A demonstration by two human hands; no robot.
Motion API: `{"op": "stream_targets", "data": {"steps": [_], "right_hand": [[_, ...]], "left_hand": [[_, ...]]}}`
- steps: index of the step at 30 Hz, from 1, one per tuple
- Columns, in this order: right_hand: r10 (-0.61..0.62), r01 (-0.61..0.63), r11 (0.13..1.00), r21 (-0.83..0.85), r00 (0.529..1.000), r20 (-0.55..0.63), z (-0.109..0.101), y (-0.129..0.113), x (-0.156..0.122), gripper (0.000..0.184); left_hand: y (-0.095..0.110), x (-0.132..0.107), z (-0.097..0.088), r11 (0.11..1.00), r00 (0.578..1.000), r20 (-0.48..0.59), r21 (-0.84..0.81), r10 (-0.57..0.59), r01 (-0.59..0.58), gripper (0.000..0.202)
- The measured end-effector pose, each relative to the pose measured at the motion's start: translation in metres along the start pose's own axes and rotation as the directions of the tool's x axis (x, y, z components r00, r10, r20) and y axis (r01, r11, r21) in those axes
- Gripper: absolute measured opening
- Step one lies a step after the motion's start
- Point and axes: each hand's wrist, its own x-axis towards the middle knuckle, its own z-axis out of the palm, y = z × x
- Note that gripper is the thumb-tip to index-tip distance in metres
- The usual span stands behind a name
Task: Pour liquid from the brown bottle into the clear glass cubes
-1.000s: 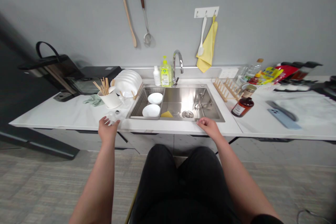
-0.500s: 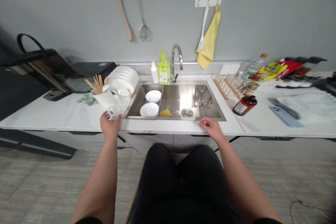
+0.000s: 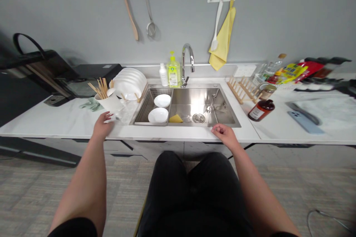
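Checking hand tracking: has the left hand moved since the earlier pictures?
Yes: the left hand has moved leftward, farther from the steel sink.

Left hand [image 3: 102,126], fingers spread and empty, over the white countertop [image 3: 55,122]: just beside a clear cup [image 3: 124,113], near a white mug of wooden chopsticks [image 3: 111,103]. Right hand [image 3: 226,135], fingers loosely curled, at the counter's front edge, just before the stainless steel sink [image 3: 194,100].
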Motion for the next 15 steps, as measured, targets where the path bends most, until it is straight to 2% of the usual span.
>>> {"op": "stream_targets", "data": {"steps": [4, 8, 11, 13, 15], "right_hand": [[-0.005, 0.005, 1.000, 0.026, 1.000, -0.006, 0.000, -0.002, -0.001, 0.048], [-0.002, 0.003, 0.999, 0.037, 1.000, -0.006, 0.000, -0.005, -0.001, 0.049], [0.001, -0.001, 0.999, 0.032, 1.000, -0.013, 0.000, -0.005, -0.001, 0.049], [-0.004, 0.004, 0.999, 0.037, 1.000, -0.019, 0.001, -0.003, -0.001, 0.048], [-0.018, 0.019, 0.999, 0.045, 1.000, -0.022, 0.002, 0.000, -0.001, 0.047]], "left_hand": [[0.011, 0.016, 0.002, 0.998, 0.993, 0.118, 0.069, 0.004, -0.012, 0.064], [0.017, 0.016, 0.005, 0.987, 0.993, 0.118, 0.157, 0.021, -0.039, 0.052], [0.022, 0.011, 0.003, 0.984, 1.000, 0.022, 0.178, 0.001, -0.005, 0.045], [0.021, 0.003, -0.001, 0.983, 0.995, -0.091, 0.177, -0.030, 0.046, 0.041], [0.015, -0.012, -0.005, 0.985, 0.969, -0.239, 0.135, -0.068, 0.103, 0.037]]}}
